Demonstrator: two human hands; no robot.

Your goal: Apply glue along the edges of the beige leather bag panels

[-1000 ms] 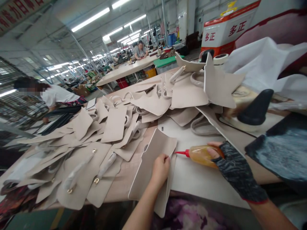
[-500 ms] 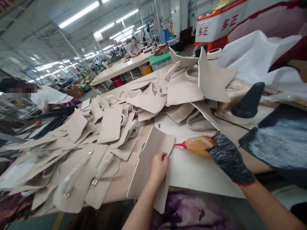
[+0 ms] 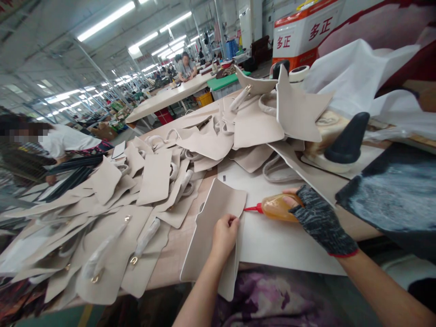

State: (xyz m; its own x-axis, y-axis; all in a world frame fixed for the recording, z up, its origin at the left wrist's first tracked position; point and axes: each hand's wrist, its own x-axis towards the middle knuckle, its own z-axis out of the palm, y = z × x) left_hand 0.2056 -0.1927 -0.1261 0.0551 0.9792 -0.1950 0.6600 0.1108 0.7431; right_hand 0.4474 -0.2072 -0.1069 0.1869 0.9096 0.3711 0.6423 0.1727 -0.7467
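head view: the beige panel (image 3: pixel 204 236), seemingly doubled over, overhangs the front of the table (image 3: pixel 177 252). the left hand (image 3: pixel 225 234) is closed on it near its right edge. the right hand (image 3: pixel 305 208), in a fingerless glove (image 3: pixel 327 231), is wrapped round an amber bottle (image 3: pixel 277 208), its red nozzle (image 3: pixel 252 208) aimed at that edge; i cannot tell whether they touch. a light, even squeeze with a steady tip should suit, sparing the beige face. more beige pieces (image 3: pixel 155 177) lie heaped beyond.
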